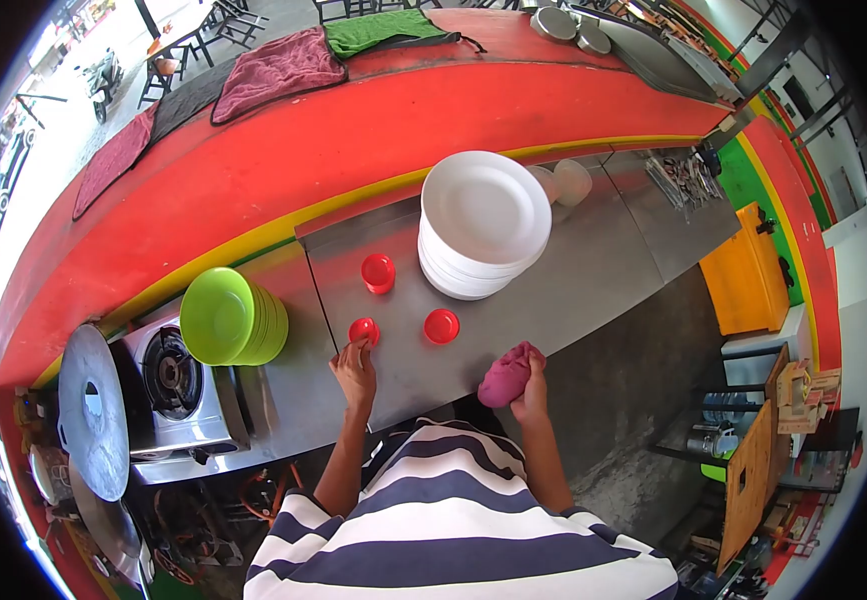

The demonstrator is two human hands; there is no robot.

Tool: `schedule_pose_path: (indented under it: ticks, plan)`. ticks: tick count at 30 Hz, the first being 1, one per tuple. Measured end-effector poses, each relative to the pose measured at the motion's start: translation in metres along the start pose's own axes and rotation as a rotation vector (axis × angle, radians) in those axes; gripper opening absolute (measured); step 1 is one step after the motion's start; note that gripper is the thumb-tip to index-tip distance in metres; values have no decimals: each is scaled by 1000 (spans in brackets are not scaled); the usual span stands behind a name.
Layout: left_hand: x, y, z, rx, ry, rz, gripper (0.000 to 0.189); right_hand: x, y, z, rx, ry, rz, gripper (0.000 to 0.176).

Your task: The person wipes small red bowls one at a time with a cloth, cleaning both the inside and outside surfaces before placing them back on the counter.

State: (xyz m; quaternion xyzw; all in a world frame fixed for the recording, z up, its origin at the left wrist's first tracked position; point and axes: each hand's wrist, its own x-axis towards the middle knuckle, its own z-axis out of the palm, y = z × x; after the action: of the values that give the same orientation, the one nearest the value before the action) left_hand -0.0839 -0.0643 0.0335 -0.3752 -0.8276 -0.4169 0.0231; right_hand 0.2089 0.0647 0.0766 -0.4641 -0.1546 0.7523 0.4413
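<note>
My left hand [354,370] has its fingers closed on the near rim of a small red cup [364,331] on the steel counter [393,375]. In my right hand [530,392] is a bunched purple cloth [505,376], held at the counter's front edge. Another red cup [378,273] stands farther back, and a third red cup [442,326] is between my hands. Behind them rises a tall stack of white plates [485,215]. Green bowls [223,318] are stacked to the left.
At the left are a gas stove [173,372] and a large round metal lid [93,412]. Cutlery [683,178] lies at the counter's far right. Cloths [278,75] hang over the red wall [353,125]. An orange box [745,272] stands right.
</note>
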Motion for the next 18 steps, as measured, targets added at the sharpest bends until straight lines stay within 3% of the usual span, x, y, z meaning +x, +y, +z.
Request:
schedule_pose_path:
  ticks: [2, 5, 9, 10, 11, 14, 18]
  plan:
    - [3, 11, -6, -60, 95, 13, 10, -28, -1, 19, 6, -90, -55, 34]
    - [5, 42, -32, -525, -256, -264, 20, -65, 5, 46, -161, -159, -265, 34]
    - [-11, 107, -58, -929, -538, -209, 23, -106, 19, 104, -601, -304, -495, 37]
    - [-20, 122, -62, -998, -590, -209, 22, -103, 33, 111, -732, -327, -659, 33]
    - [-23, 131, -67, -1067, -639, -208, 21, -103, 34, 117, -752, -333, -683, 31]
    - [-11, 136, -86, -943, -719, -201, 18, -105, 26, 147, -772, -314, -831, 23]
    - [-13, 143, -101, -1016, -751, -193, 24, -104, 24, 141, -704, -251, -462, 31]
